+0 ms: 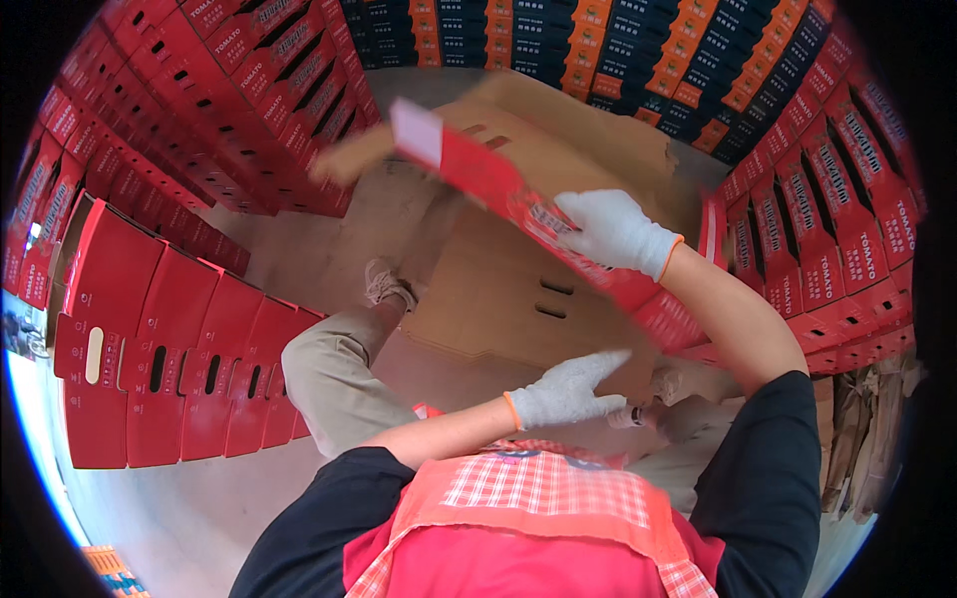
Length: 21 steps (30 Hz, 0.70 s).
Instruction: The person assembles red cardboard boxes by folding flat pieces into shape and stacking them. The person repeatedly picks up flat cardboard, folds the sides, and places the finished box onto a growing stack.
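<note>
My right hand (pixel 617 230), in a white knit glove with an orange cuff, grips the edge of a red printed cardboard blank (pixel 486 176). The blank slants across the view above my lap and is blurred. Its inner side is plain brown board. My left hand (pixel 572 392), gloved alike, is at the lower middle with thumb and fingers apart and nothing in it. Near that hand's fingertips lies plain brown cardboard (pixel 486 299) with two slots, between my legs. How the brown pieces join is hidden behind the red panel.
Tall stacks of red tomato cartons (pixel 247 90) stand at the left, with more red cartons (pixel 830 187) at the right. A row of red cartons (pixel 187 351) is beside my left knee. Dark and orange cartons (pixel 620 52) form a wall ahead. Brown cardboard (pixel 867 441) stands at the lower right.
</note>
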Motion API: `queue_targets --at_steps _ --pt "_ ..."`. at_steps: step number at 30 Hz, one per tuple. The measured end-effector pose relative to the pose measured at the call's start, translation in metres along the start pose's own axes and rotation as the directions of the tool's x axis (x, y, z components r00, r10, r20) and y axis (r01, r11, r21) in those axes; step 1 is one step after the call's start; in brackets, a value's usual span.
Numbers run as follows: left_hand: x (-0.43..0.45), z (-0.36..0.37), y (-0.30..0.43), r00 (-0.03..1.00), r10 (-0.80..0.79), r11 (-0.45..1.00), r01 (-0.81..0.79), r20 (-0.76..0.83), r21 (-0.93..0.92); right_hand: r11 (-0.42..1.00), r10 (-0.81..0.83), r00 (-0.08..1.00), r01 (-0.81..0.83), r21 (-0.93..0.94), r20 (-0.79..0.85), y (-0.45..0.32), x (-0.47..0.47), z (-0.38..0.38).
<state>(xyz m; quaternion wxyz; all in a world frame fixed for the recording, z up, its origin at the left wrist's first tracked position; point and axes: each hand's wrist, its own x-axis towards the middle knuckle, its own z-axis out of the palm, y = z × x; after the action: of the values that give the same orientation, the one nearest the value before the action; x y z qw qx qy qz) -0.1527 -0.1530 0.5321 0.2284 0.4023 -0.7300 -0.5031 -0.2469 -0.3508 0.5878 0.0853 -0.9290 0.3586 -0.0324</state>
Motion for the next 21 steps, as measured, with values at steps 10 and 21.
queue_targets --at_steps 10,21 --pt "-0.051 -0.182 -0.093 0.925 0.325 0.32 0.091 -0.2 0.943 0.854 0.328 0.944 -0.287 -0.435 0.021 0.134 -0.129 0.135" --pt "0.047 -0.169 -0.151 0.951 -0.011 0.404 -0.279 0.31 0.871 0.974 0.223 0.964 -0.226 0.003 0.145 0.023 -0.175 0.116"
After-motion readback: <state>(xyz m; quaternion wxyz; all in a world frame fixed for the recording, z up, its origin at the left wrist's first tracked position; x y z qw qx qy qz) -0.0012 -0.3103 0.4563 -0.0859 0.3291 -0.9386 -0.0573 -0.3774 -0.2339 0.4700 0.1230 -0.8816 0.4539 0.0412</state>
